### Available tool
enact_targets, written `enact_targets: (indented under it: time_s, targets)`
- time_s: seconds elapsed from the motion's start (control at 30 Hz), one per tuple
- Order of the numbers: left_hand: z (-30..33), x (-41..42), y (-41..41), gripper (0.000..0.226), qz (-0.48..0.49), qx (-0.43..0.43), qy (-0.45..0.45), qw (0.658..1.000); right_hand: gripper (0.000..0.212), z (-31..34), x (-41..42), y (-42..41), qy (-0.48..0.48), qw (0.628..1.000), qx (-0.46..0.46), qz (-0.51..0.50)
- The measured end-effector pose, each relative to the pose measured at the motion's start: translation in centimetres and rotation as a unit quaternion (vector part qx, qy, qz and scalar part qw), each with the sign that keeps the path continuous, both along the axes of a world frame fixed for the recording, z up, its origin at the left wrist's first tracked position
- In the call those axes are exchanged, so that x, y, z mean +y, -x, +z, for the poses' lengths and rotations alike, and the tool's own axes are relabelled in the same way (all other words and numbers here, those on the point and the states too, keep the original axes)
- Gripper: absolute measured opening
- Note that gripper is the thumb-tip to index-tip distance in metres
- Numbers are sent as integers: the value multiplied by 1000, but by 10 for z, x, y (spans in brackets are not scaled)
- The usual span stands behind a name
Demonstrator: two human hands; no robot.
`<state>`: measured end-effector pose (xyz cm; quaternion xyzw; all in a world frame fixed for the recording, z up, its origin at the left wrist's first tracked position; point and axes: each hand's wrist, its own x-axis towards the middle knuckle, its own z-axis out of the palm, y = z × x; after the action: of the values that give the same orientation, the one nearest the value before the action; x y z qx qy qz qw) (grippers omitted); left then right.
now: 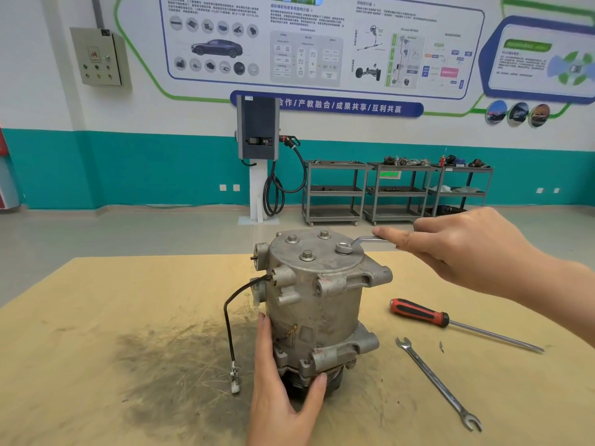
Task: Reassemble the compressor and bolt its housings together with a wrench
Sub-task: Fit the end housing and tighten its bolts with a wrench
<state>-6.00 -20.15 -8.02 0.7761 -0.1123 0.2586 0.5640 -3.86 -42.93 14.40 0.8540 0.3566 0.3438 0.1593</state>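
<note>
1. Head view: we find the compressor [317, 304] standing upright on its pulley end near the middle of the tan desk [96, 317], beside a dark smudge on the surface.
2. We count four bolts on its top housing; three stand uncovered, and the ring end of an offset wrench [360, 243] sits over the fourth, at the right edge.
3. The right hand [467, 249] grips the wrench handle, fingers [391, 238] curled round it and the forefinger laid along the shaft.
4. The left hand [283, 391] steadies the lower body, fingers straight against its left side, thumb pressed at the base.
5. A black cable with a white plug [234, 379] hangs from the housing to the desk.
6. To the right lie a red-and-black screwdriver [450, 321] and an open-ended spanner [441, 386], both apart from the compressor.
</note>
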Motion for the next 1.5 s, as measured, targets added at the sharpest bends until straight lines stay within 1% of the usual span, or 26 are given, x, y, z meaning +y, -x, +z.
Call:
enact_targets:
  time_s: [0.17,0.3,0.33,0.37,0.43,0.53,0.7,0.8,0.93,1.2,1.33,1.5]
  targets:
    - [-2,-1,-1,111,-8,1,-1,1000,60,1,6,10,29,997,15,-73]
    - [-1,-2,-2,108,-16,0,6,1000,61,2,9,16,32,992,32,-114]
    - [-1,-2,-1,107,-16,-2,7,1000,61,1,12,17,47,988,42,-143]
    - [-1,-2,-2,108,-17,-4,7,1000,61,0,14,18,69,984,30,-164]
    - [-2,-1,-2,110,-22,-6,9,1000,59,-4,12,19,84,981,8,-173]
    - [-1,-2,-2,109,-19,-6,9,1000,58,-7,11,18,69,981,-4,-182]
    - [-1,-2,-2,109,-21,-6,13,1000,58,-6,15,20,81,977,3,-199]
    - [-2,-2,-2,109,-25,-7,12,1000,60,-3,18,23,63,980,22,-188]
    - [-1,-2,-2,108,-21,-10,13,1000,60,-4,9,15,35,993,2,-116]
    - [-1,-1,-5,107,-24,-8,17,1000,54,0,7,8,9,996,11,-86]
    - [-2,-2,-5,106,-22,-1,20,1000,55,0,8,11,11,995,15,-98]
    - [-3,-3,-4,106,-20,1,16,1000,62,-1,13,20,30,991,19,-132]
